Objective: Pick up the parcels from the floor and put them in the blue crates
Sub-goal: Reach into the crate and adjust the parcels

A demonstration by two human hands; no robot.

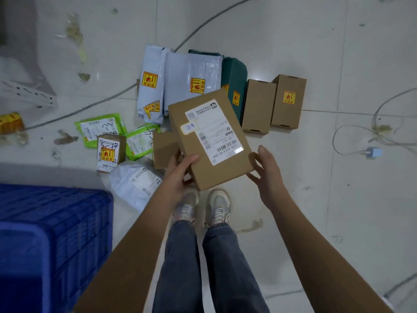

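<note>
I hold a brown cardboard box (209, 141) with a white shipping label above the floor, in front of my feet. My left hand (180, 175) grips its near left corner, thumb on top. At the near right corner my right hand (268, 175) holds the box, fingers under its edge. A blue crate (56, 233) stands at the lower left. On the floor beyond lie more parcels: two pale blue mailers (191, 80), a dark green bag (234, 75), two brown boxes (258, 107) (288, 100), green pouches (101, 127), a small labelled box (109, 152), a white bag (135, 184).
Cables (361, 132) trail over the white tiled floor at right, ending in a blue plug (374, 152). A grey cable (90, 105) crosses behind the parcels. A white metal bracket (27, 93) lies at far left, with a yellow taped item (10, 123) near it. My shoes (203, 206) are below the box.
</note>
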